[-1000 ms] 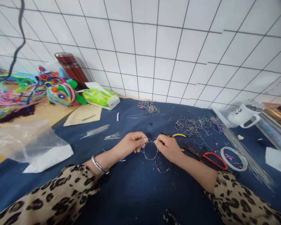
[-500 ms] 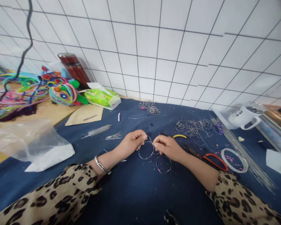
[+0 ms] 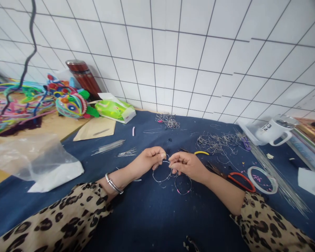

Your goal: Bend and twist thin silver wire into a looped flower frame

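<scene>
Between my two hands hangs a thin silvery wire ring [image 3: 160,181] with small joints along it. My left hand [image 3: 155,157] pinches its upper left part, and a silver bangle [image 3: 113,183] circles that wrist. On the ring's upper right side, my right hand [image 3: 183,162] is closed with fingertips on the wire. A smaller loop shows partly behind the right fingers. Just below my right hand a second wire ring with pink beads [image 3: 183,193] lies on the dark blue cloth [image 3: 152,217]. The fingertips hide the exact wire ends.
Right of my hands are yellow-handled pliers [image 3: 201,153], red-handled pliers [image 3: 242,181], a round dish with pink beads [image 3: 263,180], tangled wire [image 3: 217,143], long straight wires [image 3: 283,182] and a white mug [image 3: 274,131]. Leftward lie short wires [image 3: 109,147] and a plastic bag [image 3: 28,154].
The wire ring has turned and tilted between my hands and now sits slightly lower and further left. My right hand has shifted a little left, its fingers regripping; my left hand has barely moved.
</scene>
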Tool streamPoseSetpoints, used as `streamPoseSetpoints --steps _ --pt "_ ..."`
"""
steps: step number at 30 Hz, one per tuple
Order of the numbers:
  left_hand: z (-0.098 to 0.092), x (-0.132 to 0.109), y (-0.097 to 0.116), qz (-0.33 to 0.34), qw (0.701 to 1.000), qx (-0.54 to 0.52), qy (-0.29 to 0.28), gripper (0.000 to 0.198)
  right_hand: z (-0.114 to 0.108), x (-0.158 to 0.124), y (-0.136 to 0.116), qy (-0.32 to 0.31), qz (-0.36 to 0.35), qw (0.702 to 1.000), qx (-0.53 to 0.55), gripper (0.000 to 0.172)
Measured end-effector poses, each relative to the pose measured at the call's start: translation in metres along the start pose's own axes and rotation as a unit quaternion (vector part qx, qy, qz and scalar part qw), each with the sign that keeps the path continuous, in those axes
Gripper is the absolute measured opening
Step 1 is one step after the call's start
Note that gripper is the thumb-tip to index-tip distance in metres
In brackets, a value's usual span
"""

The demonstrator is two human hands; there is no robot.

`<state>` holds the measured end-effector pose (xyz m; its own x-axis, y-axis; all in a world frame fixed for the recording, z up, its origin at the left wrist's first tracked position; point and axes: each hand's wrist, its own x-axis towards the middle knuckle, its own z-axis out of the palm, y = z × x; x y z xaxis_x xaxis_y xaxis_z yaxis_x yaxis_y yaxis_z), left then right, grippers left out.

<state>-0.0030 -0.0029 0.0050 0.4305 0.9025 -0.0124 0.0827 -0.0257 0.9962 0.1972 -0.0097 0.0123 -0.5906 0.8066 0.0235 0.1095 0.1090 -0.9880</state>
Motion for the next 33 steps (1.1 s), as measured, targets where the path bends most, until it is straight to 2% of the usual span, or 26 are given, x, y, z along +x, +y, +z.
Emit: streamPoseSetpoints --steps 22,27,33 --pt "0.0021 -0.0020 0.0031 -0.004 1.000 0.018 -0.015 0.026 0.0010 0.0006 0.0014 -0.005 0.001 1.000 -0.008 0.018" --pt "0.0022 -0.0011 0.0026 0.007 1.000 0.012 0.024 0.025 -0.0012 0.0006 -0.0016 0.019 0.018 1.000 0.002 0.025" --pt "0.0021 -0.0005 -0.0010 0.012 0.996 0.044 0.083 0.024 -0.0023 -0.0025 -0.0056 0.057 0.028 0.993 -0.098 0.019"
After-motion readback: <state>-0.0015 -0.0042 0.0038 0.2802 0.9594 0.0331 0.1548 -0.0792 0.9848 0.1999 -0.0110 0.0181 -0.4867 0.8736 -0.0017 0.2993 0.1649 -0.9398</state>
